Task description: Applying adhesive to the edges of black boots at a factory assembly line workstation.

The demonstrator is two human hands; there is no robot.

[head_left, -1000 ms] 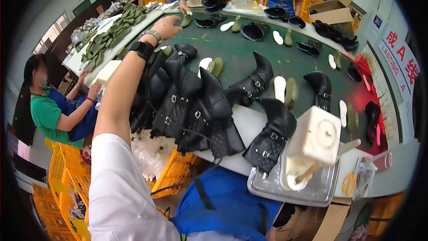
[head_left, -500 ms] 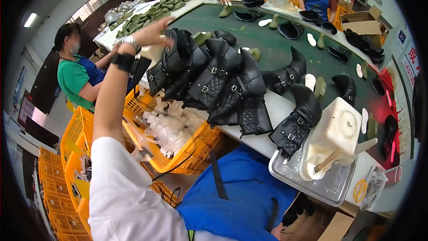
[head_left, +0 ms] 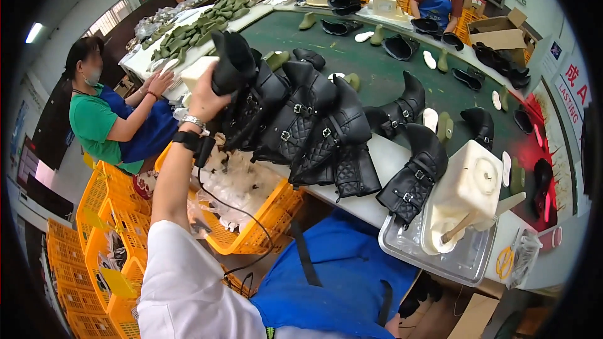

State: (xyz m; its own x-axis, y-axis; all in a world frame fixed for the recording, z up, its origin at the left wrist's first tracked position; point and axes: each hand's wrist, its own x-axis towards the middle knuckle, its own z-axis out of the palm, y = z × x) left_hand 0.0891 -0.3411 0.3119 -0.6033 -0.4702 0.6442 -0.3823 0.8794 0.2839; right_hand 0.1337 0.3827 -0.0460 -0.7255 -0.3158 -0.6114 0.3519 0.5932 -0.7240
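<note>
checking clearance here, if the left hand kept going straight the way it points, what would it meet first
The left hand, gripping a black leather boot, points up and away; first in line seems the heap of olive-green shoe lasts, though depth is unclear.

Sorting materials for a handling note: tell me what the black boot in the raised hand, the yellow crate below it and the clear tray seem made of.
Black boot in the left hand: looks like smooth leather or a synthetic imitation, with a dull sheen; which one cannot be told.
Yellow crate: moulded plastic, seen in its lattice walls.
Clear tray: transparent, glossy plastic, probably.
</note>
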